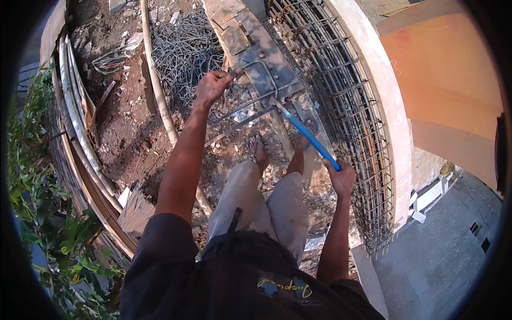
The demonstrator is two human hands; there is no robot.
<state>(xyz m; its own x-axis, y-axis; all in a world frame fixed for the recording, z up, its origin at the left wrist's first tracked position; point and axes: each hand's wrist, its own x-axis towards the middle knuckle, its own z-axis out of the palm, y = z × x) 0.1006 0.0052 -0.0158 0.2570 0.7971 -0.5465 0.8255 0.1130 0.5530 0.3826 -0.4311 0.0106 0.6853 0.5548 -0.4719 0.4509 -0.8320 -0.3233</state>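
Note:
My left hand (213, 88) is closed around one end of a thin steel bar (268, 73), bent with corners into a partly formed frame. The bar lies over a dark metal plate (256, 56) with upright pegs, fixed on a wooden plank bench. My right hand (342, 176) grips the lower end of a bending lever with a blue handle (309, 133). The lever's far end meets the bar at the plate's near edge; the exact contact there is too small to make out. A straight piece of the bar reaches left over the ground.
A tangled heap of bent steel rings (186, 50) lies left of the bench. Long tied rebar cages (346, 96) run along the right, beside a pale wall edge (384, 80). A wooden pole (160, 90) crosses the rubble ground. Leafy plants (48, 202) stand at far left.

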